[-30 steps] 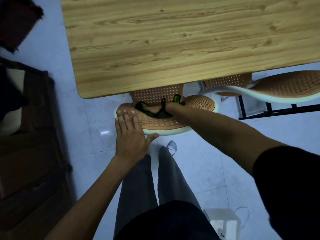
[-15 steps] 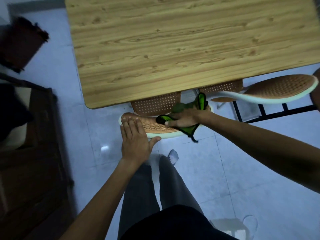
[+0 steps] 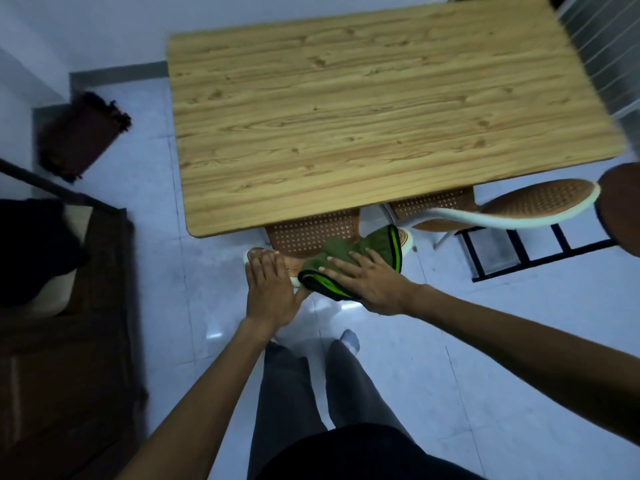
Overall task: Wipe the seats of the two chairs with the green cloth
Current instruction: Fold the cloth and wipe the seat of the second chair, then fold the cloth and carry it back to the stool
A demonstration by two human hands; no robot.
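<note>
The near chair [image 3: 311,233] has a brown woven seat and back with a pale rim and is pushed under the wooden table [image 3: 374,109]. My left hand [image 3: 268,289] lies flat on the left end of its back rim, fingers together. The green cloth [image 3: 349,258], dark green with a bright green and black border, is draped over the chair's back rim. My right hand [image 3: 367,278] presses flat on the cloth with spread fingers. The second chair [image 3: 533,206], same weave, stands to the right, partly under the table.
A black metal frame [image 3: 540,251] stands on the floor under the second chair. A dark mat [image 3: 83,136] lies on the pale tiled floor at left. Dark wooden furniture [image 3: 62,358] fills the left edge. My legs and feet are just behind the near chair.
My right hand has drawn the cloth from the seat out onto the back rim, toward me, and now lies flat on it. My left hand stayed on the rim. The view pulled back.
</note>
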